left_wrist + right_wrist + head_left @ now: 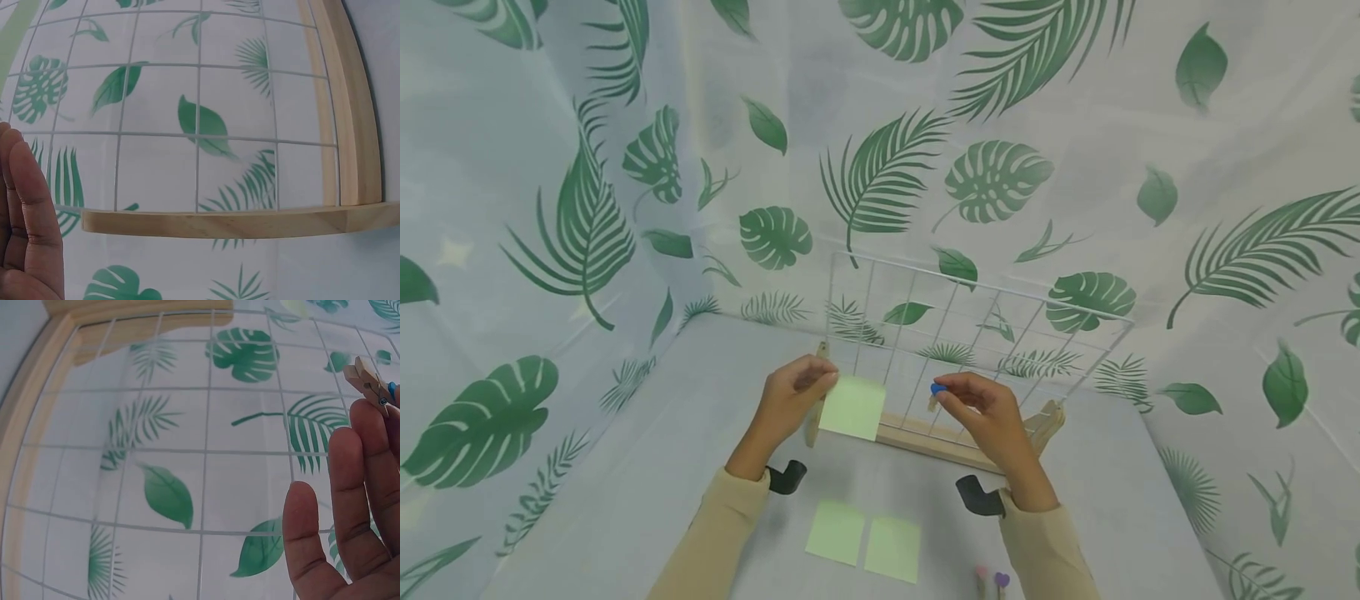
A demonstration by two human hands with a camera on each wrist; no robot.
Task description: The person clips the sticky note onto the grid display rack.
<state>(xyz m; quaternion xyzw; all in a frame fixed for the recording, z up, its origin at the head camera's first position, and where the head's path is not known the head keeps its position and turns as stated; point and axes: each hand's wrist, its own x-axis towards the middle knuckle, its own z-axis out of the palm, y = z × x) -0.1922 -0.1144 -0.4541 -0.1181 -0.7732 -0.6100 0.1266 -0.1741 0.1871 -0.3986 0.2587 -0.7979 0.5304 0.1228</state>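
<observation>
So the blue-topped clothespin (pixel 933 404) is being held up in front of the wire rack (pixel 925 442), and part of it is being hidden by the right hand (pixel 988 406). In the right-wrist view the blue bit is being cut off at the edge, so its full shape can't be made out there. Plain pale wood and a small metal spring are being shown. In the head view its long axis is being held close to upright, bare wooden end being aimed down and a touch left, blue end up. That right grip is being pinched narrow on it.

The pale green sheet (pixel 852 408) is being pinched near its top left corner by the left hand (pixel 790 396), so that grip is being closed on paper. It's squarish, being held upright with a slight tilt, and some of the rack is being covered. Whether the wires are being touched can't be told. Only a sliver is being caught in the left-wrist view.

Further out, two more green sheets (pixel 892 548) are lying side by side on the worktop (pixel 700 433), while a pink-topped peg (pixel 982 575) and a purple-topped peg (pixel 1002 581) are being cropped by the bottom edge.
</observation>
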